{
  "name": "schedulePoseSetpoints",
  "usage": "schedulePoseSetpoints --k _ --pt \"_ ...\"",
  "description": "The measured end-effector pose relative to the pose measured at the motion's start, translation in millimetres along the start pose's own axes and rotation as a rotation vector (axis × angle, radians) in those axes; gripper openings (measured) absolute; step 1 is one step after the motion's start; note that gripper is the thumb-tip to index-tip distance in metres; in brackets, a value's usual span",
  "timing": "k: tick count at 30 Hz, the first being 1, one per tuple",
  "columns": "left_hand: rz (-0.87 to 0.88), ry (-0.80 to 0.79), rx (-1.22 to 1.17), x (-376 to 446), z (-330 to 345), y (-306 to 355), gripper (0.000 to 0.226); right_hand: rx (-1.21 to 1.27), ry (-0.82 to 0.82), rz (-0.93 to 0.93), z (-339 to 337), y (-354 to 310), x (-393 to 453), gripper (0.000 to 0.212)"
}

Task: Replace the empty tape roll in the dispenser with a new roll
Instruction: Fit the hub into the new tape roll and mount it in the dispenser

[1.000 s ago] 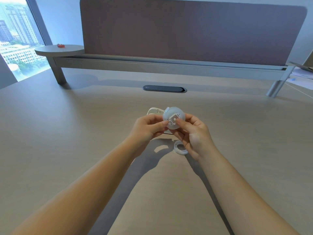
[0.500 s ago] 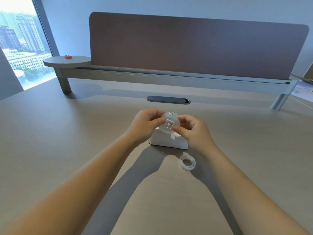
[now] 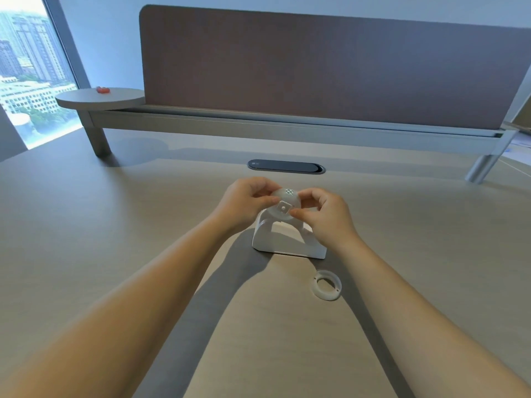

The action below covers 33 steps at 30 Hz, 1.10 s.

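new roll is over the top of the dispenser, held there between both our hands; we can't tell if it's seated in the cradle or just touching it. left hand is closed on the roll's left edge with thumb and fingertips, right hand pinches its right side, thumb near the hub. we judge the roll light and rigid, a hard core with tape wound round it, so it won't deform, but the outer surface looks smooth and probably slick. best hold is on the rim from both sides, or on the square hub piece, keeping skin off any loose sticky end. looks: pale translucent disc, white square hub with a small centre hole, a little perforated patch on the upper edge. the dispenser is a white plastic arch on a flat base, likely light enough to skid if we push sideways, so press straight down. the empty core, a thin white ring, lies flat on the desk just in front-right of the dispenser, not touching it.
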<state>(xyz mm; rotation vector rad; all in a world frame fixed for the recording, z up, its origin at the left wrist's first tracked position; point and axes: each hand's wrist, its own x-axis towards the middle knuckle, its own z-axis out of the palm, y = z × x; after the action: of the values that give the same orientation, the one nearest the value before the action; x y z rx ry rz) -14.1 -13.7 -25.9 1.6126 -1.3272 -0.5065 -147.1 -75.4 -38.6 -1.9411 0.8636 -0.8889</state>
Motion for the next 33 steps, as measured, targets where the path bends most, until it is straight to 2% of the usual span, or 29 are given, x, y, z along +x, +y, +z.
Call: schedulePoseSetpoints --k 7,15,18,21,24,28,33 --pt "-0.043 -0.036 0.029 -2.5 1.1 -9.1 0.021 -0.016 -0.047 0.035 2.7 7.5 1.2 0.02" --pt "-0.06 -0.064 0.007 -2.9 -4.0 -13.1 0.019 -0.013 -0.118 0.046 1.9 6.1 0.6 0.011" --pt "-0.075 -0.085 0.004 -3.5 -1.3 -16.1 0.019 -0.091 -0.109 0.044 0.9 11.1 0.9 0.023" --pt "-0.101 -0.107 0.001 -3.4 0.5 -18.1 0.022 -0.147 -0.138 0.057 -1.5 15.5 0.1 0.027" --pt "-0.159 -0.097 -0.076 -3.6 1.5 -21.0 0.026 -0.068 -0.129 0.096 -5.0 17.8 -2.1 0.027" --pt "-0.251 -0.128 -0.134 -2.4 4.1 -22.7 0.02 0.039 -0.116 0.124 -5.4 17.0 -3.4 0.024" --pt "-0.291 -0.121 -0.234 -1.7 8.3 -23.4 0.027 0.082 -0.118 0.15 -3.5 16.2 -4.9 0.021"
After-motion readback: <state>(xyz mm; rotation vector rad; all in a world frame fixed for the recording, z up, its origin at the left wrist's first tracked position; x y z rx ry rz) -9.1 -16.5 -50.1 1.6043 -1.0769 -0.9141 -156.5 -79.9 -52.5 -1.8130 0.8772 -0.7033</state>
